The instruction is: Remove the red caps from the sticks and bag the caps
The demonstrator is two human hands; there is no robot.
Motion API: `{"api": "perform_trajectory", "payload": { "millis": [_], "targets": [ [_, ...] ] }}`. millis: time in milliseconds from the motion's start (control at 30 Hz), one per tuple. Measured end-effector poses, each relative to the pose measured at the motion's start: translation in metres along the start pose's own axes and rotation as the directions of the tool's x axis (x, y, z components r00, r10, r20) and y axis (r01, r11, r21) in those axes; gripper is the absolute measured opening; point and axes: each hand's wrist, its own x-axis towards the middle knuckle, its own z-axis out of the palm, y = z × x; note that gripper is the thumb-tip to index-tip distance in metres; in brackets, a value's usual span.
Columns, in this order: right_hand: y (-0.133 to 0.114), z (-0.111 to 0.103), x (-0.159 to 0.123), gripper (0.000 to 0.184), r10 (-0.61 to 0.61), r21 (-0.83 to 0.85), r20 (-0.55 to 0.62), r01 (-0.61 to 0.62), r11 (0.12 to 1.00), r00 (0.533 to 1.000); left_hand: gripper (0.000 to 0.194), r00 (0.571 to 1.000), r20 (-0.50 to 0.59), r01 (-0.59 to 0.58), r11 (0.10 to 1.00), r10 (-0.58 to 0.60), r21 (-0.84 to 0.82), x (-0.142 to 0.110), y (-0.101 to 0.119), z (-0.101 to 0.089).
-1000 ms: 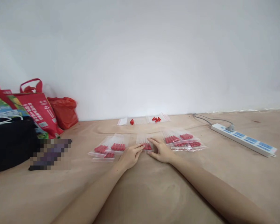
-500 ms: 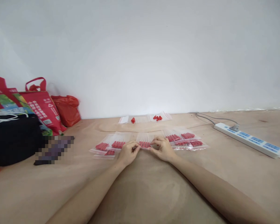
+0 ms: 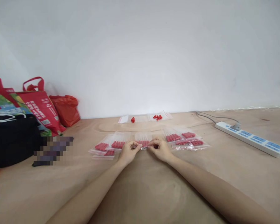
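Several red pieces (image 3: 143, 142) show through a clear bag (image 3: 143, 136) pinched by fingers (image 3: 138, 147) of the left hand (image 3: 128, 153) and right hand (image 3: 161, 150).

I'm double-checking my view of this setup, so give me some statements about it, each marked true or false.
1. The left hand and right hand both touch the middle clear bag. True.
2. The pieces inside that bag have blue ends. False: the ends are red.
3. A grey plug sits in the white power strip. True.
4. The power strip lies left of both hands. False: it lies to their right.
5. The red plastic bag is left of both hands. True.
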Motion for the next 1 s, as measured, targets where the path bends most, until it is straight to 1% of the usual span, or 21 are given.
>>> {"api": "perform_trajectory", "payload": {
  "millis": [67, 133, 200, 267, 333, 367, 400, 467, 500, 533, 567, 600, 700, 767, 833, 900, 1000],
  "targets": [
    [0.0, 0.0, 0.0, 0.01, -0.03, -0.054, 0.003, 0.03, 0.998, 1.0, 0.024, 0.999, 0.033, -0.01, 1.0, 0.01, 0.0, 0.001, -0.001, 0.001],
    [-0.002, 0.001, 0.001, 0.01, -0.108, -0.122, 0.017, 0.109, 0.986, 0.994, 0.022, 0.998, 0.057, -0.037, 0.999, 0.036, 0.01, 0.001, -0.002, 0.001],
    [-0.003, 0.001, 0.001, 0.011, -0.189, -0.207, 0.039, 0.193, 0.959, 0.981, 0.019, 0.993, 0.083, -0.087, 0.996, 0.084, 0.034, 0.001, -0.003, 0.002],
    [-0.003, 0.0, 0.002, 0.012, -0.223, -0.272, 0.063, 0.231, 0.934, 0.973, 0.014, 0.986, 0.078, -0.154, 0.986, 0.148, 0.071, 0.0, -0.003, 0.002],
    [-0.002, -0.001, 0.003, 0.014, -0.209, -0.292, 0.085, 0.225, 0.93, 0.974, 0.011, 0.962, 0.071, -0.27, 0.949, 0.262, 0.163, -0.001, -0.002, 0.001],
    [-0.001, -0.001, 0.003, 0.015, -0.195, -0.289, 0.086, 0.212, 0.934, 0.977, 0.016, 0.935, 0.082, -0.354, 0.906, 0.345, 0.233, -0.002, -0.001, -0.001],
    [0.0, -0.001, 0.003, 0.017, -0.18, -0.284, 0.078, 0.195, 0.939, 0.98, 0.021, 0.892, 0.113, -0.451, 0.838, 0.438, 0.308, -0.002, 0.001, -0.003],
    [0.001, -0.002, 0.003, 0.018, -0.158, -0.275, 0.055, 0.167, 0.947, 0.986, 0.025, 0.771, 0.214, -0.626, 0.652, 0.6, 0.428, -0.002, 0.004, -0.007],
    [0.001, -0.002, 0.003, 0.019, -0.152, -0.273, 0.047, 0.159, 0.949, 0.987, 0.023, 0.711, 0.258, -0.685, 0.563, 0.654, 0.462, -0.001, 0.006, -0.009],
    [0.001, -0.002, 0.003, 0.019, -0.15, -0.273, 0.046, 0.157, 0.949, 0.988, 0.021, 0.663, 0.287, -0.723, 0.491, 0.691, 0.486, 0.0, 0.007, -0.011],
    [0.001, -0.002, 0.002, 0.019, -0.151, -0.276, 0.051, 0.159, 0.948, 0.987, 0.02, 0.626, 0.305, -0.746, 0.437, 0.718, 0.503, 0.001, 0.008, -0.012],
    [0.0, -0.002, 0.002, 0.018, -0.154, -0.28, 0.06, 0.165, 0.946, 0.986, 0.019, 0.598, 0.313, -0.759, 0.395, 0.738, 0.518, 0.002, 0.008, -0.013],
    [-0.005, -0.003, 0.0, 0.016, -0.165, -0.314, 0.081, 0.182, 0.932, 0.983, 0.018, 0.54, 0.322, -0.778, 0.315, 0.778, 0.544, 0.003, 0.008, -0.015],
    [-0.007, -0.003, -0.001, 0.016, -0.156, -0.337, 0.081, 0.175, 0.925, 0.984, 0.02, 0.515, 0.341, -0.788, 0.277, 0.787, 0.55, 0.003, 0.008, -0.014],
    [-0.008, -0.003, -0.001, 0.016, -0.146, -0.343, 0.082, 0.165, 0.925, 0.986, 0.022, 0.511, 0.358, -0.788, 0.26, 0.782, 0.557, 0.002, 0.008, -0.014],
    [-0.009, -0.003, -0.001, 0.017, -0.148, -0.338, 0.091, 0.171, 0.925, 0.985, 0.022, 0.529, 0.359, -0.773, 0.263, 0.769, 0.577, 0.002, 0.007, -0.012],
    [-0.009, -0.003, -0.001, 0.017, -0.165, -0.34, 0.106, 0.191, 0.921, 0.981, 0.019, 0.561, 0.323, -0.741, 0.289, 0.762, 0.606, 0.003, 0.006, -0.011]
  ]
}}
